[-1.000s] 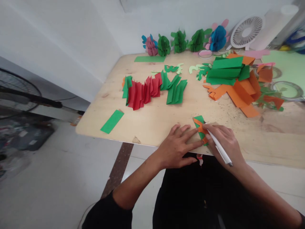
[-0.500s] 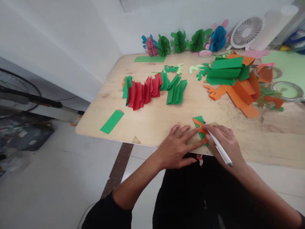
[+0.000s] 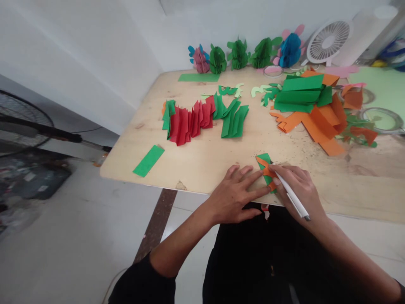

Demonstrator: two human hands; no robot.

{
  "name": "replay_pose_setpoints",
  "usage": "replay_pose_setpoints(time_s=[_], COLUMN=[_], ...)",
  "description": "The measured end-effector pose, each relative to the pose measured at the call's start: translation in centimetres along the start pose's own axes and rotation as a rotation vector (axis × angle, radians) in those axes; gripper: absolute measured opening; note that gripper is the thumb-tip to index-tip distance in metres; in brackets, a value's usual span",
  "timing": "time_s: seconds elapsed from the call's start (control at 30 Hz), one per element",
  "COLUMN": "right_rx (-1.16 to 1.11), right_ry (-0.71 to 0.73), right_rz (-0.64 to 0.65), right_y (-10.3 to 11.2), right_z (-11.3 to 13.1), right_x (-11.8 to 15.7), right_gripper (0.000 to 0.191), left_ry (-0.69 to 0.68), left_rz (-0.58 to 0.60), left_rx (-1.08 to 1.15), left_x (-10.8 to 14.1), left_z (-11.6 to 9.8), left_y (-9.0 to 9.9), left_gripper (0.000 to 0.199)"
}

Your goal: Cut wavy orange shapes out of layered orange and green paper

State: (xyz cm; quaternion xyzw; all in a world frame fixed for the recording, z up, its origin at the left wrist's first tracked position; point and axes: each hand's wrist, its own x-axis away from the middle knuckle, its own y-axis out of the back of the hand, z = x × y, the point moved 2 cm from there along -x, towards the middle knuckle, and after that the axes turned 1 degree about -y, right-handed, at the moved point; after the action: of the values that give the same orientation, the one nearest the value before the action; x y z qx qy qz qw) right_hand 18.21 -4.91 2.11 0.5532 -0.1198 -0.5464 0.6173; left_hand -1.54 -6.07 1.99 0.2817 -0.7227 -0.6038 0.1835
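Note:
Near the table's front edge lies a green paper strip (image 3: 263, 157), with an orange paper cutout (image 3: 262, 162) on top of it. My left hand (image 3: 236, 194) is spread flat, palm down, its fingertips touching the left side of the cutout. A white pen (image 3: 292, 194) is gripped in my right hand (image 3: 300, 192), its tip down at the cutout's right edge. My right fingers hide part of the cutout and strip. Off to the left, another green paper strip (image 3: 148, 161) lies alone on the table.
Folded red paper (image 3: 191, 122) and folded green paper (image 3: 234, 121) lie mid-table. At the right are a green stack (image 3: 299, 93) and orange paper pieces (image 3: 319, 126). Several honeycomb paper figures (image 3: 238, 55) stand along the wall beside a small white fan (image 3: 329, 42).

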Motion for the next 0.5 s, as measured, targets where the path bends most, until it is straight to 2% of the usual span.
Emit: replay_pose_setpoints(time_s=[0.5], right_rx=[0.000], right_ry=[0.008], right_rz=[0.003], right_y=[0.09], right_z=[0.11], right_x=[0.00], right_gripper=[0.028], left_ry=[-0.003], left_rz=[-0.018], left_rx=[0.007], left_x=[0.03], left_z=[0.00], left_y=[0.02], left_gripper=[0.058])
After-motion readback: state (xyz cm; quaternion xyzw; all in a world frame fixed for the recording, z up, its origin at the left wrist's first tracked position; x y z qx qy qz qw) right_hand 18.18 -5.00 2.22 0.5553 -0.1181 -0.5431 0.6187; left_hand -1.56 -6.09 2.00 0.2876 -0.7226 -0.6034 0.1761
